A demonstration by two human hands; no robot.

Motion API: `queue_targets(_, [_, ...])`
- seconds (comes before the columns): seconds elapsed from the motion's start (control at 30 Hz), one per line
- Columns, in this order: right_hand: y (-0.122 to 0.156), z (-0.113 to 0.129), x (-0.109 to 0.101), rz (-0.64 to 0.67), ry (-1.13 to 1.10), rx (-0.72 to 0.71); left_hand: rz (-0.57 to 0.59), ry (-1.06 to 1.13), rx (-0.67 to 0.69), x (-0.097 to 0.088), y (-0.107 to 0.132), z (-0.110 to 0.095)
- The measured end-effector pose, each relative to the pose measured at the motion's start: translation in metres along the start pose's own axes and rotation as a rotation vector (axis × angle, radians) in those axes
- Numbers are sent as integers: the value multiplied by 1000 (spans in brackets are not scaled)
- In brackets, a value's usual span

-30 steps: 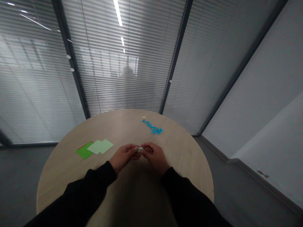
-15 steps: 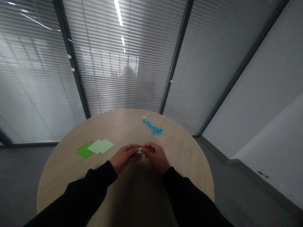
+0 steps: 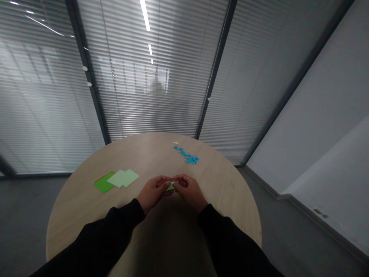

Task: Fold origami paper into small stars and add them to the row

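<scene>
Between my hands is a small folded piece of light green paper [image 3: 170, 186], partly covered by my fingers. My left hand [image 3: 154, 192] pinches it from the left, thumb on top. From the right, my right hand [image 3: 188, 191] grips the other side with thumb and fingertips. The two hands nearly touch above the table's near half. Left of them lie pale green paper sheets [image 3: 122, 178], overlapping a brighter green sheet [image 3: 103, 184] with a reddish edge behind it. Beyond my right hand are several folded blue paper pieces [image 3: 190, 158] in a slanting row, with a yellow folded star [image 3: 176, 143] at its far end.
Everything rests on a round wooden table [image 3: 227, 192]. Behind its far edge stands a glass partition with blinds [image 3: 155, 115] and dark frames. A white wall [image 3: 323, 146] rises on the right, beyond a strip of grey floor.
The folded green paper has turned a little and shows a more pointed, triangular face. My left hand has shifted slightly to the right; my right hand stays nearly in place.
</scene>
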State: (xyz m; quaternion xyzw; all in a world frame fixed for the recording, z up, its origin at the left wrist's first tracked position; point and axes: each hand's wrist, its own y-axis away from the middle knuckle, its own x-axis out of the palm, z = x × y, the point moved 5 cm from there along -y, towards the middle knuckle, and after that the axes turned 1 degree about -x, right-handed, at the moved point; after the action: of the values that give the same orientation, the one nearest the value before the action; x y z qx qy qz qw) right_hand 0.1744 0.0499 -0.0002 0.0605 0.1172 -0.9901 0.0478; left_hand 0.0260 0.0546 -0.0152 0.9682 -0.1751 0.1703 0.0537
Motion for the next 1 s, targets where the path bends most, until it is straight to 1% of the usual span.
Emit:
queue_targets(0.23, [1,-3,-1,-92,66,14,-38,-97,18,-1,0,1])
queue_targets(0.4, [1,-4,0,-90,33,69,-57,-70,3,-2,2,-1])
queue_targets(0.5, [1,-4,1,-98,12,96,-39,-63,3,-1,2,-1])
queue_targets(0.77, [3,-4,3,-120,9,74,-32,-35,-2,3,3,-2])
queue_targets(0.9, [3,-6,2,-153,-26,100,-25,-25,1,3,3,-3])
queue_targets(1.0, [4,-5,0,-163,6,113,-40,-44,4,1,2,-2])
